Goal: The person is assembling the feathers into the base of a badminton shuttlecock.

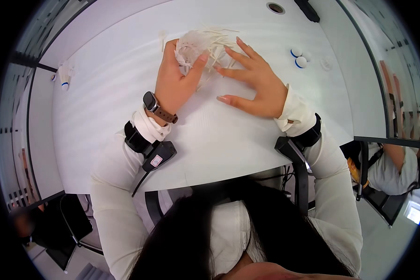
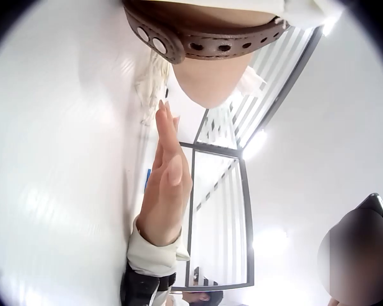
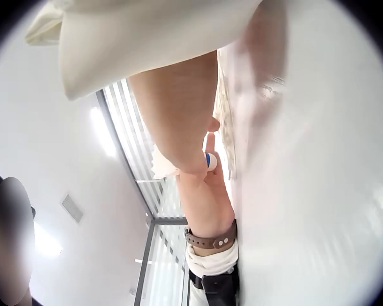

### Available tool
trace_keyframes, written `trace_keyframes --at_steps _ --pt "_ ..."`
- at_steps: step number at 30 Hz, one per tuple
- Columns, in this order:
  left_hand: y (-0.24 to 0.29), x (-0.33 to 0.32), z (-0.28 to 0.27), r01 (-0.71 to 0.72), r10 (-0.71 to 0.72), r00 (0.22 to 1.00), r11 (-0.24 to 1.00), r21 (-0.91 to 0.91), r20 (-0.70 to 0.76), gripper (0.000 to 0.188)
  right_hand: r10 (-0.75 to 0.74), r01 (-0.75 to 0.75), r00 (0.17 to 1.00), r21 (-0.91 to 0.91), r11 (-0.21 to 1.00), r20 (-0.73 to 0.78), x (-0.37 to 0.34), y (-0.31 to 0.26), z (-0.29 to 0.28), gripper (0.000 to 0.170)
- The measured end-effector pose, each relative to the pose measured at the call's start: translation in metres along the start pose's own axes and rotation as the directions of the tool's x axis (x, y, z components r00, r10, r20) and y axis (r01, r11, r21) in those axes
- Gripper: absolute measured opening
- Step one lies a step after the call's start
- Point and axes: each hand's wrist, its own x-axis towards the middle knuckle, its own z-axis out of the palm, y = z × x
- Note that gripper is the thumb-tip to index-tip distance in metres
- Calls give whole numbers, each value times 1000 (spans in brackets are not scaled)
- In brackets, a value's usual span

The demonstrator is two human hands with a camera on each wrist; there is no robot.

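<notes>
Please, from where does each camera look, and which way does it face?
Head: worn there, facing forward and down at the left hand, right hand and translucent object; sleeves and hair show.
Left wrist: worn there, facing past its hand and strap toward the right hand.
Right wrist: worn there, facing past its hand and sleeve toward the left hand.
Both wrist views share the white table.

Wht sleeves (image 1: 114, 175), brn watch strap (image 1: 163, 113)

At the head view's upper centre, sticks (image 1: 218, 44) lie on the counter (image 1: 228, 144), right of the shuttlecock (image 1: 191, 44) in the left hand (image 1: 175, 79) and left of the right hand (image 1: 261, 86). Two round pieces (image 1: 301, 62) sit upper right, another shuttlecock (image 1: 65, 77) upper left.
</notes>
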Motion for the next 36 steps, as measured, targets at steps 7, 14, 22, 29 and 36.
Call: trace_keyframes --at_steps 7,14,22,29,36 --pt "2 -1 0 43 -33 995 995 -95 97 38 -40 39 997 22 999 66 -2 -1 0 57" --pt "2 -5 -2 54 -28 984 988 -142 177 37 -66 65 994 13 998 90 0 -5 -4 58" --pt "-3 0 -4 -43 51 995 995 -90 90 37 -94 93 995 39 995 44 0 -4 -7 53" --pt "4 -1 -5 -37 41 996 998 -52 76 42 -112 113 993 39 993 -22 2 -5 -12 54" --pt "6 -4 -6 46 -40 977 999 -22 209 36 -163 160 987 101 982 16 4 -10 -15 52"
